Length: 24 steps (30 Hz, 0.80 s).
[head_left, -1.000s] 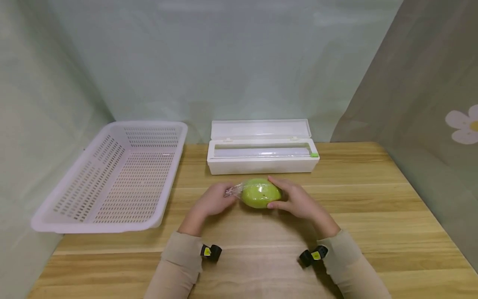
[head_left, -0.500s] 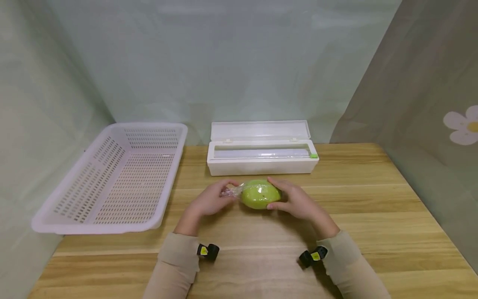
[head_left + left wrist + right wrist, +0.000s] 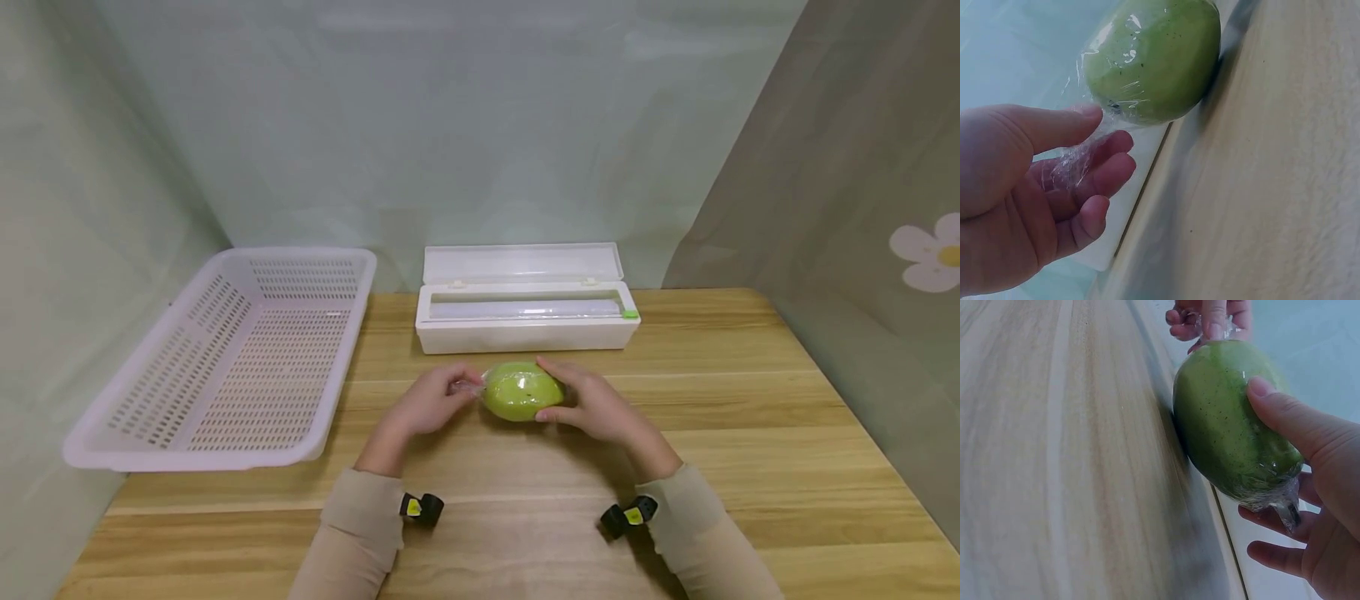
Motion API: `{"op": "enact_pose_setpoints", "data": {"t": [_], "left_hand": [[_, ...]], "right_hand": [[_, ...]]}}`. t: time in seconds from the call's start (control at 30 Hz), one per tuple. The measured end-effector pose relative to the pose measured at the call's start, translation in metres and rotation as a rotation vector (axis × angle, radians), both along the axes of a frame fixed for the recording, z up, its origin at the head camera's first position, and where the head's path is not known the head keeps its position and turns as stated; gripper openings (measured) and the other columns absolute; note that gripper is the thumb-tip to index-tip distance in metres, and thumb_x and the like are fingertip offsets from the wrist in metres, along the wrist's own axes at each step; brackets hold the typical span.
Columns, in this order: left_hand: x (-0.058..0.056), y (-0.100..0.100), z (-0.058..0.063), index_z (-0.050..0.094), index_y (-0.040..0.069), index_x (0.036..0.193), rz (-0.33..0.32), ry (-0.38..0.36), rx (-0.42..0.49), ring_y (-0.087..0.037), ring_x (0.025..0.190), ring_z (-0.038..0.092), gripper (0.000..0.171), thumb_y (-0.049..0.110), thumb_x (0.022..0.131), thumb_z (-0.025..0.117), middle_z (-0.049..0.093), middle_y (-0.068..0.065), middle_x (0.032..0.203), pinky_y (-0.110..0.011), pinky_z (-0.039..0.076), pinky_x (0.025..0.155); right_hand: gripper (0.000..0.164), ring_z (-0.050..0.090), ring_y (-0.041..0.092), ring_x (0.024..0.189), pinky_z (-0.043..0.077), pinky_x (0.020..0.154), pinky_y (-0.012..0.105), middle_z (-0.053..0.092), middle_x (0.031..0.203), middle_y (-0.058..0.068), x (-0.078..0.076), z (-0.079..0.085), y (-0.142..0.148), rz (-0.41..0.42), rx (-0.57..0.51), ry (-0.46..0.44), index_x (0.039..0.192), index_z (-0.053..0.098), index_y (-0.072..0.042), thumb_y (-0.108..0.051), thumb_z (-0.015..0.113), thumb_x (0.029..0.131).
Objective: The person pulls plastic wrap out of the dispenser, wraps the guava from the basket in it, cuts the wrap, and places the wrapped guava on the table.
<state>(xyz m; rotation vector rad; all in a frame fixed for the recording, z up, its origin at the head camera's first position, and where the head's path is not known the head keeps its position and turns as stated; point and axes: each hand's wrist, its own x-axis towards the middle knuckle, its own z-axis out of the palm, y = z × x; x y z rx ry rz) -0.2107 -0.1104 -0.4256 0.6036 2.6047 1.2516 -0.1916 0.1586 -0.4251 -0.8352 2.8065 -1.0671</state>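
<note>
An oval green fruit [image 3: 521,392] with dark specks, wrapped in clear cling film, lies on its side low over the wooden table between both hands. My left hand [image 3: 427,402] pinches the gathered film [image 3: 1075,159] at the fruit's left end, thumb on one side and curled fingers on the other. My right hand [image 3: 596,402] holds the right end of the fruit, with the thumb on the near side and a finger over the far side. In the right wrist view, a twisted film tail [image 3: 1288,512] sticks out by the right fingers, a dark tip inside it.
Behind the fruit stands a white cling film box [image 3: 528,335], its lid [image 3: 522,263] raised, a film roll [image 3: 525,308] inside and a green slider [image 3: 630,314] at its right end. A white slotted basket [image 3: 318,417] sits at the left on the wooden table [image 3: 750,433].
My left fingers have shifted on the film, moving slightly left and then back in beside the fruit, and the loose film now shows bunched closer. The right hand stays on the fruit.
</note>
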Motion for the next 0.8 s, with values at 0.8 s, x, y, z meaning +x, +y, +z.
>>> {"op": "enact_pose_setpoints", "data": {"t": [0.8], "left_hand": [[-0.005,0.002,-0.007,0.065,0.016,0.107,0.028,0.002,0.108,-0.010,0.093,0.056,0.031,0.034,0.082,0.064,0.064,0.004,0.105,-0.030,0.046,0.080]], "right_hand": [[0.076,0.042,0.024,0.122,0.034,0.100,0.042,0.044,0.134,0.009,-0.001,-0.001,0.000,-0.004,0.001,-0.010,0.136,0.038,-0.010,-0.042,0.068,0.074]]}}
